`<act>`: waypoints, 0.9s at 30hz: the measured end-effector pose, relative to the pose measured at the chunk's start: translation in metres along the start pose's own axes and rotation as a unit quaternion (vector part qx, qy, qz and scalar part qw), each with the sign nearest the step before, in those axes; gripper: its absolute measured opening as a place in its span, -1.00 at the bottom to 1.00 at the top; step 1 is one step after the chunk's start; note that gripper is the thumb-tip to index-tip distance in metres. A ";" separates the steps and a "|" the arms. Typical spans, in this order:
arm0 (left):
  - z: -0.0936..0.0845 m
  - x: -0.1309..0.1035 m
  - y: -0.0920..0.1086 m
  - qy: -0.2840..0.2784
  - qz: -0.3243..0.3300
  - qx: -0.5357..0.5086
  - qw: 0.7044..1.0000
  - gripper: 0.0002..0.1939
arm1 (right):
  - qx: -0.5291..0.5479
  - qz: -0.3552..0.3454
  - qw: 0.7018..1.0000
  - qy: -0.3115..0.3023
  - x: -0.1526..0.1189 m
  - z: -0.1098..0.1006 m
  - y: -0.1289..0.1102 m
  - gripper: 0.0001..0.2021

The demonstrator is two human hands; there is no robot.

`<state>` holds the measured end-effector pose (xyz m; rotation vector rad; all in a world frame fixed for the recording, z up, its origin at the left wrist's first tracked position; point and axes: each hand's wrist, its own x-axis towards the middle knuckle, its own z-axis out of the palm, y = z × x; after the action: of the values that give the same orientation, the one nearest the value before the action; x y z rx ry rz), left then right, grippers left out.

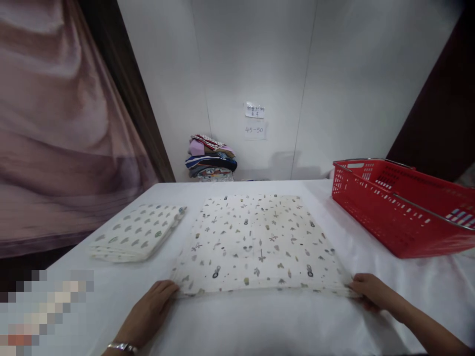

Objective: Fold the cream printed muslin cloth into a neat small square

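Observation:
A cream cloth with small dark prints (256, 242) lies spread flat on the white table (260, 326) in front of me. My left hand (150, 311) pinches its near left corner. My right hand (371, 291) pinches its near right corner. Both corners are held low, at the table surface. To the left lies a folded white cloth with grey-green prints (137, 232), apart from both hands.
A red plastic basket (401, 212) stands at the right of the table, something striped showing inside it. A stack of folded clothes (210, 158) sits at the far edge by the white wall. A pink curtain (55, 123) hangs on the left.

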<state>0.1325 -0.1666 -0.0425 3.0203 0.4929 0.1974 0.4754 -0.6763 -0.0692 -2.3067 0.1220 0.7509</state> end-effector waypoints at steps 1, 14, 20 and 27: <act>-0.003 0.000 -0.002 -0.001 -0.004 -0.014 1.000 -0.63 | -0.050 -0.016 0.999 0.001 0.004 -0.001 0.000 -0.75; 0.024 0.137 0.039 -0.008 -0.044 0.020 0.999 -0.34 | -0.306 -0.452 0.837 0.037 0.028 0.090 -0.177 -0.42; 0.051 0.136 0.003 -0.054 -0.072 0.034 0.995 -0.36 | -0.338 -0.388 0.856 0.033 0.079 0.087 -0.171 -0.35; 0.040 0.203 -0.009 -0.046 0.005 0.078 0.996 -0.55 | -0.352 -0.367 0.857 0.077 0.129 0.068 -0.214 -0.33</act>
<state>0.3257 -0.0950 -0.0594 3.1658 0.5071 0.0201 0.6104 -0.4561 -0.0525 -2.7542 -1.0761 0.2030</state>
